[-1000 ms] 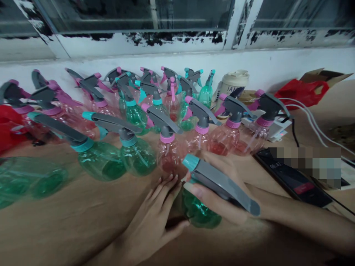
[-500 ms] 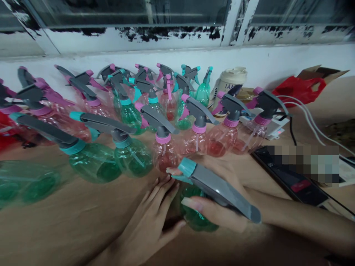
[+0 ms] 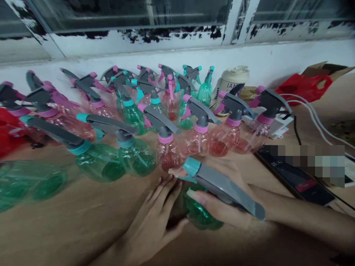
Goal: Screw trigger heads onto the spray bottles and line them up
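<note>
My right hand [image 3: 222, 207] is wrapped around the neck of a green spray bottle [image 3: 203, 214] with a grey and turquoise trigger head. Its thumb lies on the near side, and the other fingers are partly hidden behind the head. The bottle stands close to me on the table. Just left of it, my left hand [image 3: 155, 214] lies on the tabletop with fingers stretched out, holding nothing. Beyond the fingertips are a pink spray bottle [image 3: 168, 157] and another green spray bottle [image 3: 137, 160], both upright.
Several pink and green spray bottles fill the table's back half, up to the white wall. Loose green bottles [image 3: 30, 183] lie at the left edge. To the right are a phone [image 3: 294, 177], white cables [image 3: 310, 111], a red bag [image 3: 305, 88] and a paper cup [image 3: 234, 79].
The whole scene has shifted slightly to the right in the view. Both hands and the held spray bottle keep nearly the same pose.
</note>
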`<action>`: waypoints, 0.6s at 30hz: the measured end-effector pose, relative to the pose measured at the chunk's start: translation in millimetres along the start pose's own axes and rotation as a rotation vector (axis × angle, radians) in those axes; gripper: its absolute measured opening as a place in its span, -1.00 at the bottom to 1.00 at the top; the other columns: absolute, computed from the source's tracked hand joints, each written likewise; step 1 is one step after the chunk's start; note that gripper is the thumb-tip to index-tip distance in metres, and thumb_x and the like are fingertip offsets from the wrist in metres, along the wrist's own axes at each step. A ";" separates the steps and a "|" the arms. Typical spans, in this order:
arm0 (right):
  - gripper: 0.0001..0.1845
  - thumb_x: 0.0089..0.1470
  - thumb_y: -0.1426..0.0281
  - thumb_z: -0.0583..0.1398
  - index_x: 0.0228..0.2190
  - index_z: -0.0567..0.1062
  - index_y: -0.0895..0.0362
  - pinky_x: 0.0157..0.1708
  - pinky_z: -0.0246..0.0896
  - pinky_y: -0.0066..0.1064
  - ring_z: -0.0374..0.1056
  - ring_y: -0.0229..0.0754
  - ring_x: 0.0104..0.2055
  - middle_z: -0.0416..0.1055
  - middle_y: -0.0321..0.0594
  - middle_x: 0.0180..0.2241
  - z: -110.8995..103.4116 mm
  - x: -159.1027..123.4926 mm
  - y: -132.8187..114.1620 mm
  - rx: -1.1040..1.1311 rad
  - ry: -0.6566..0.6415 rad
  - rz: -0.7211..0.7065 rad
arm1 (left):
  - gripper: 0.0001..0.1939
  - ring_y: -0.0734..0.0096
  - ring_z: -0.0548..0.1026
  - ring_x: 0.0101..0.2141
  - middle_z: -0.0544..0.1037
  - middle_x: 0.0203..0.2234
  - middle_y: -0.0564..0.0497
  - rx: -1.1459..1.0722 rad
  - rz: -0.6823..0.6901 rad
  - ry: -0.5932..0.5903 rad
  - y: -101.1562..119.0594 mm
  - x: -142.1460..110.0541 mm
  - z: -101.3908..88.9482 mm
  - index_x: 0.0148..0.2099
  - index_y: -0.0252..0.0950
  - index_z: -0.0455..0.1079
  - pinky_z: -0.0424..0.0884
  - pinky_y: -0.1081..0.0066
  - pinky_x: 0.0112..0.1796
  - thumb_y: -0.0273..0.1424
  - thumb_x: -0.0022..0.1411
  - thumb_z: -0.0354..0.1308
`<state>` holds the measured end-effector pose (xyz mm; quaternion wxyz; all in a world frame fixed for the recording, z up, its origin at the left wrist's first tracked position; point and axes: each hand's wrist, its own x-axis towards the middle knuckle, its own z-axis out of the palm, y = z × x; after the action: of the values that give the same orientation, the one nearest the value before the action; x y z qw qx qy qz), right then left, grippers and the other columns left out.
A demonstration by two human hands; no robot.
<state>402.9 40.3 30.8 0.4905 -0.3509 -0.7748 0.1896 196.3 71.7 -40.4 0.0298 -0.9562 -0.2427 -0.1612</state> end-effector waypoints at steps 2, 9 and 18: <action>-0.81 0.00 0.45 0.11 -0.27 0.41 0.15 -0.18 0.36 -0.28 0.40 -0.18 -0.34 0.41 -0.20 -0.41 -2.6 0.9 -1.3 -0.039 -0.032 0.011 | -0.37 0.02 0.27 0.10 0.29 0.13 -0.24 0.014 0.010 0.007 -0.2 -1.6 2.1 0.22 -0.42 0.08 0.32 0.10 0.00 -0.22 0.19 0.09; -0.74 0.02 0.44 0.11 -0.20 0.43 0.12 -0.25 0.38 -0.31 0.41 -0.13 -0.20 0.47 -0.16 -0.30 -2.1 -2.1 1.1 -0.065 0.021 -0.004 | -0.29 0.02 0.26 0.12 0.29 0.13 -0.26 0.001 0.019 -0.044 -0.5 -4.6 5.6 0.27 -0.45 -0.01 0.27 0.07 0.05 -0.15 0.22 0.06; -0.92 0.06 0.37 0.07 -0.34 0.33 0.07 -0.44 0.38 -0.42 0.40 -0.27 -0.41 0.43 -0.27 -0.41 -2.9 -5.9 -1.6 -0.090 -0.056 0.100 | -0.34 0.03 0.18 0.17 0.23 0.17 -0.25 -0.023 0.015 -0.094 -0.5 -4.5 3.7 0.24 -0.41 0.08 0.22 0.07 0.08 -0.12 0.23 0.08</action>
<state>406.5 34.7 29.5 0.4423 -0.4052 -0.7776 0.1887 193.4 70.5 -45.4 0.0088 -0.9648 -0.2347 -0.1187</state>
